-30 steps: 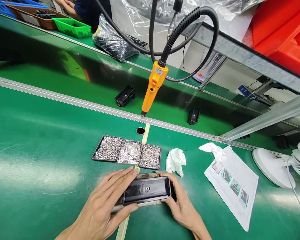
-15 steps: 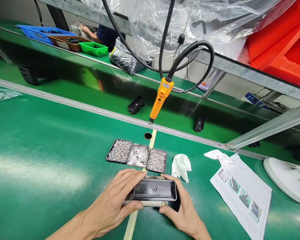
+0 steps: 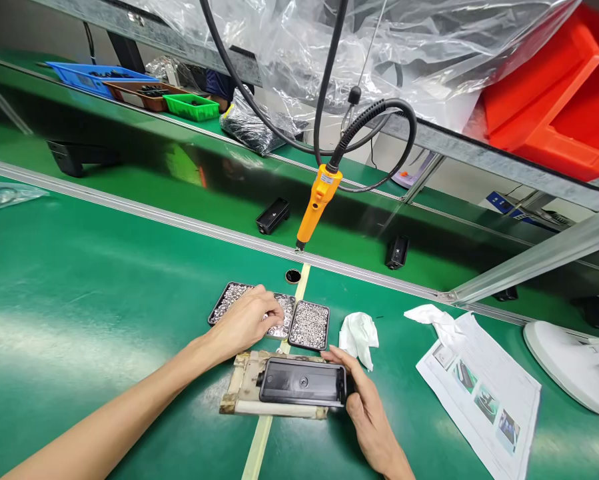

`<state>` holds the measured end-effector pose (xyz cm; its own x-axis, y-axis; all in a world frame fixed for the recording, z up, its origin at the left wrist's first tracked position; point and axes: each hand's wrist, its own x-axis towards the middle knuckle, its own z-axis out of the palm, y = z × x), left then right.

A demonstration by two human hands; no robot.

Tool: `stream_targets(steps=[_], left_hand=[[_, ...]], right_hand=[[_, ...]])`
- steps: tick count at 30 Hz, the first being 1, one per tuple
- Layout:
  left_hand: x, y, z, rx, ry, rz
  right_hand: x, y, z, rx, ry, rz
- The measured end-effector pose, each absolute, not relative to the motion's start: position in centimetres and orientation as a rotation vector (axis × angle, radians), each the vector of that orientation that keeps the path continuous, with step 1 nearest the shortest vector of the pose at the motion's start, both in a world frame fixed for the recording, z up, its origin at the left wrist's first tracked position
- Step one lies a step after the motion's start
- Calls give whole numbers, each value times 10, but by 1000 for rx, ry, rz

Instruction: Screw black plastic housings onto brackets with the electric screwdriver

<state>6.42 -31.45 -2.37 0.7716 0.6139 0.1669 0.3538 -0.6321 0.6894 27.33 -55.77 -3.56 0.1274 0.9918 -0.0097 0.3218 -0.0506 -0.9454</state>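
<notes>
A black rectangular plastic housing (image 3: pixel 302 382) lies open side up in a worn, pale holding block (image 3: pixel 232 395) on the bench. My right hand (image 3: pixel 366 403) grips the housing's right end, thumb in front and fingers behind. Over the middle tray of flat metal washers (image 3: pixel 285 308) is my left hand (image 3: pixel 252 319), its fingers curled together with the tips down among the pieces; whatever they pinch is hidden. To the left stands a tray of small shiny metal parts (image 3: pixel 228 299), partly covered by that hand. A third tray of small metal parts (image 3: pixel 310 325) sits to the right.
A yellow electric screwdriver (image 3: pixel 319 203) hangs by its cable above the bench's back rail. White crumpled cloth (image 3: pixel 359 339), a printed sheet (image 3: pixel 484 393) and a white round base (image 3: pixel 569 367) lie to the right. Behind the trays is a small round black dish (image 3: pixel 293 276).
My left hand has left the housing and moved up and away to the middle tray. The right hand keeps its grip, and the holding block's left end is now uncovered.
</notes>
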Motion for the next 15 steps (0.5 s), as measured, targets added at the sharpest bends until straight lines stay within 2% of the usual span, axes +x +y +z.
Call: stream_targets(steps=[9,15], left_hand=[[55,-319,-18,2046,838,536],[51,-323,4,1813,790,517]], right_hand=[[275,-556,-37,-1536,-1316,950],[274,-555,-36,-1513,-1310,957]])
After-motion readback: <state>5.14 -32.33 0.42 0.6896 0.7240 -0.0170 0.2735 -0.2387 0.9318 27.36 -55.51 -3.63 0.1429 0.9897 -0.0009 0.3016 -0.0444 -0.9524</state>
